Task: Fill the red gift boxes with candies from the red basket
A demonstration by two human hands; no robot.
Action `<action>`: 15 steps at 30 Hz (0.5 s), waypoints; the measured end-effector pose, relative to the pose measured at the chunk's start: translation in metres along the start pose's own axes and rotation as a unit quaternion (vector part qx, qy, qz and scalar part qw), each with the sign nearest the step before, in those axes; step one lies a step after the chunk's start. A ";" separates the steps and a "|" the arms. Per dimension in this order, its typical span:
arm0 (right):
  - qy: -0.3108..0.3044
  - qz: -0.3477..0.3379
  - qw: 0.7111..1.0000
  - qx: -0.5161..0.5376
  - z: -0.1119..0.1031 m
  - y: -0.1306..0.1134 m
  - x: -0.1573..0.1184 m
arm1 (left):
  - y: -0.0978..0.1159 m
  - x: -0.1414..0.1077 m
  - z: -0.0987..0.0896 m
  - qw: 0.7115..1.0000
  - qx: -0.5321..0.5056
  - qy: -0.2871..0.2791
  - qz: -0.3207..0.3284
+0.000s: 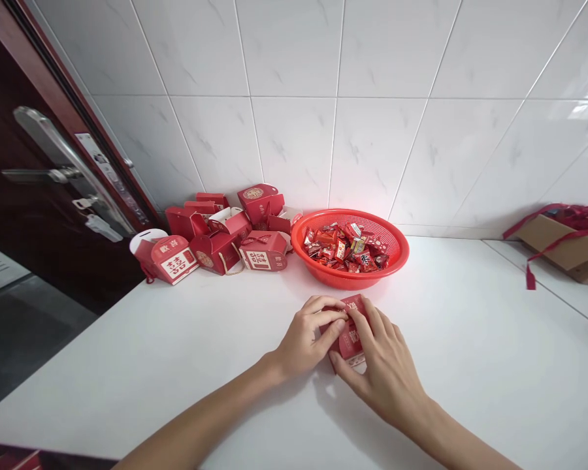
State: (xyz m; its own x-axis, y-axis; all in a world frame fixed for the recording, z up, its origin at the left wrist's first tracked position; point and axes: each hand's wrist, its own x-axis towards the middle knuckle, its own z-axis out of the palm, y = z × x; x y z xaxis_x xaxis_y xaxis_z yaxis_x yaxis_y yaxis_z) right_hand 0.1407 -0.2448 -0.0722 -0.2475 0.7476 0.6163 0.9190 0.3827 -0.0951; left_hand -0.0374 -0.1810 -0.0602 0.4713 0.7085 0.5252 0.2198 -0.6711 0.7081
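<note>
A small red gift box (351,339) with pale printed lettering sits on the white table, partly covered by both hands. My left hand (316,329) is at its left side, with the fingers and thumb closed over the upper edge. From the right, my right hand (379,356) wraps the box, its thumb along the near side and its fingers over the top. The fingertips of both hands meet near the top of the box, where they hide its closure. Just behind stands a red plastic basket (350,281) filled with wrapped candies (340,250).
Several red gift boxes (264,251), some with open tops, crowd the back left by the tiled wall (294,137). A cardboard box (551,245) with dark red ribbons (585,215) stands at the far right. A door with a metal handle (39,175) is at the left.
</note>
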 end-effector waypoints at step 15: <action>0.107 0.333 0.929 -0.123 -0.082 0.260 -0.047 | -0.036 0.017 -0.070 0.965 -0.056 0.191 -0.171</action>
State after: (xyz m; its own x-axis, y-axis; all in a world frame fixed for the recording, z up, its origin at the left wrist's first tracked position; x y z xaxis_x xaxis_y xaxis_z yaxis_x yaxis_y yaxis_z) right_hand 0.4162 -0.2248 -0.0620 0.4443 0.6389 0.6280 0.8948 -0.2821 -0.3460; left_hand -0.0967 -0.1296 -0.0440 0.0333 0.9276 0.3721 0.2029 -0.3708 0.9063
